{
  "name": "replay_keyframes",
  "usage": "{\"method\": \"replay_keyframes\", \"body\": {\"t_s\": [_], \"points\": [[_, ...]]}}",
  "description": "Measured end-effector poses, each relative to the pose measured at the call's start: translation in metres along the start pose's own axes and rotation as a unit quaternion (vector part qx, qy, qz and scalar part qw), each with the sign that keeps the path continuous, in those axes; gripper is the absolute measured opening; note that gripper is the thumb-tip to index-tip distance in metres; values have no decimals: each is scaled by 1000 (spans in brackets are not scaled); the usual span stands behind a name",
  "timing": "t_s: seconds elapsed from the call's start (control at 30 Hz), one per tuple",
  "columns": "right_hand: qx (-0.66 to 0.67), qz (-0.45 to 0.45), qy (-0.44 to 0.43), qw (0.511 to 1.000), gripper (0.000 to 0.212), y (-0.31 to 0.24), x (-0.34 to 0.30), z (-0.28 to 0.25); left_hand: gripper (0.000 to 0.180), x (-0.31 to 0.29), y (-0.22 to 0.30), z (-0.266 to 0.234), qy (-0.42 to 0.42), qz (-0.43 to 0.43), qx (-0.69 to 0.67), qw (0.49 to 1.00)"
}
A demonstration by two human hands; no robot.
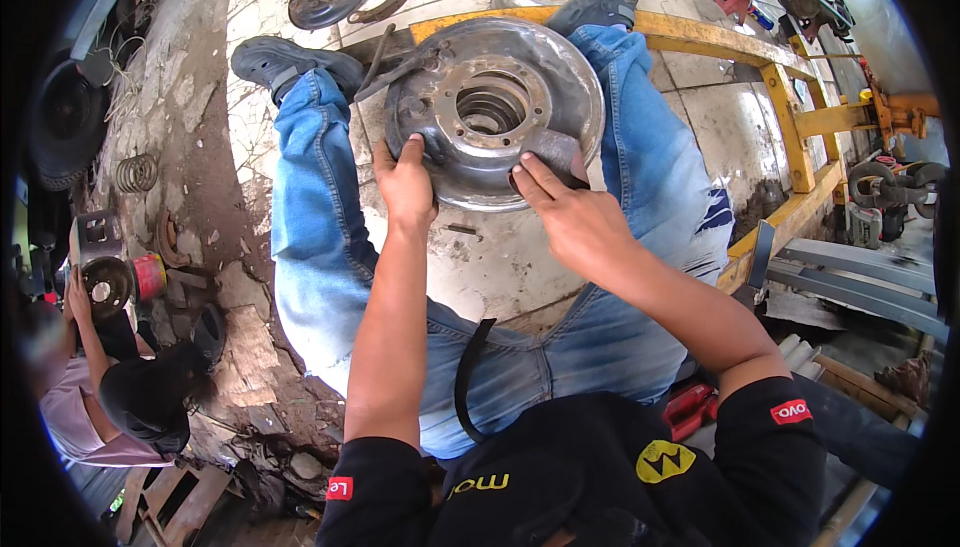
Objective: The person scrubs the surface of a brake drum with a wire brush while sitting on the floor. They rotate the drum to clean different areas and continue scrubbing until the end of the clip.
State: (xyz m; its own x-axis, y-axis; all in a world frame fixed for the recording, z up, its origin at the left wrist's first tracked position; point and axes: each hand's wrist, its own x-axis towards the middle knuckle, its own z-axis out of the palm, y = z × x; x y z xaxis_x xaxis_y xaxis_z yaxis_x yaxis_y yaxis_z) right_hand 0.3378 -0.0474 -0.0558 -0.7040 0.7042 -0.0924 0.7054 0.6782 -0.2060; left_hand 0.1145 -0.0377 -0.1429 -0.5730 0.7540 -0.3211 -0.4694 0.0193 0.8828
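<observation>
Left hand: fingers parted, two digits at the near-left rim of a round metal drum; any grip underneath hidden. Right hand: visible fingers extended, close together, pressing a grey pad onto the drum's near-right face; thumb contact cannot be told.

Drum located between the jeans-clad legs, right edge just beside the right knee. Yellow frame passes behind the far rim. Tiled floor shows between near rim and lap.

Left: coil spring on dirty ground; co-worker's hand at another round part.
</observation>
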Motion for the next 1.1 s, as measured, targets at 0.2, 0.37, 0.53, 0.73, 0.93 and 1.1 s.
{"method": "replay_keyframes", "body": {"t_s": [0.2, 0.37, 0.53, 0.73, 0.93, 1.1], "points": [[-16, -18, 19, 1000, 61, -11, -12, 1, 34, 0, -9, 2, 10, 11, 23, 1000], [-54, 19, -2, 998, 64, -23, -10, 5, 30, -5, -7, 8, 11, 14, 24, 1000], [-42, 0, 23, 999, 65, -21, -23, 11, 33, -7, -8, 10, 28, 11, 18, 999], [-40, -2, 6, 999, 66, -27, -17, 10, 38, -8, -12, 9, 47, 13, 7, 999], [7, 18, 70, 997, 61, 1, -2, 16, 47, -5, -21, 13, 88, 35, 179, 979], [8, 34, 56, 998, 59, -4, -19, 21, 56, -19, -15, 19, 110, 4, 186, 976]]}}
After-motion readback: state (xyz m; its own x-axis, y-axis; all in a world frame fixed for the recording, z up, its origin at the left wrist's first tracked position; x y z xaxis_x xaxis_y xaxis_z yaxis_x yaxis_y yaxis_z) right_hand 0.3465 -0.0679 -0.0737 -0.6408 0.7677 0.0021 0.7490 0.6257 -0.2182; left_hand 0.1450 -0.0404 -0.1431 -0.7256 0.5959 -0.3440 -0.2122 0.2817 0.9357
